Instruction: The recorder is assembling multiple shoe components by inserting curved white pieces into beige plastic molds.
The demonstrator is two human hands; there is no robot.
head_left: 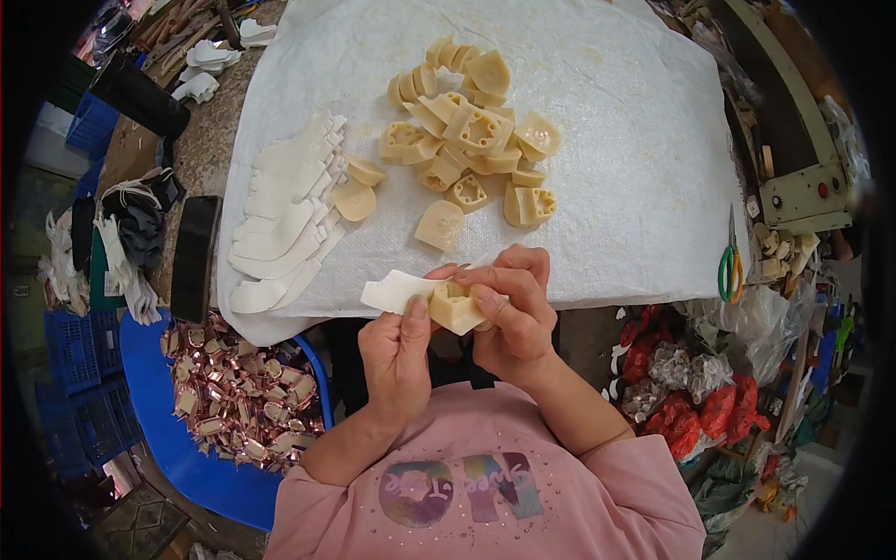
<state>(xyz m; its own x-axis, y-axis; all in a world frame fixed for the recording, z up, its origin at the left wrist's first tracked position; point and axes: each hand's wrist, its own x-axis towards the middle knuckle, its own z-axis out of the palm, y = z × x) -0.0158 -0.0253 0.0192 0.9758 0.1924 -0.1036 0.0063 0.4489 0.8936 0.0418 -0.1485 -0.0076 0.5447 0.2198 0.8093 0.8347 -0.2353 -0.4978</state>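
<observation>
Close to my body, at the table's near edge, I hold a beige plastic shoe heel [455, 315] between both hands. A white curved strip [390, 291] lies against its side and sticks out to the left. My left hand [397, 350] is closed, its thumb pressing the strip and the heel together. My right hand [515, 308] grips the heel from the other side, fingertips at its upper edge. Beyond my hands lies a pile of similar beige heels [476, 131], with one single heel [440, 226] nearest me. Overlapping white strips [280, 224] are fanned out to the left.
A white woven sheet [635, 187] covers the table. Scissors [729, 266] lie at its right edge, a dark phone [197, 257] at its left. Below left, a blue tub [159, 411] holds many shiny pinkish heels [243, 392]. Plastic bags [709, 411] crowd the lower right.
</observation>
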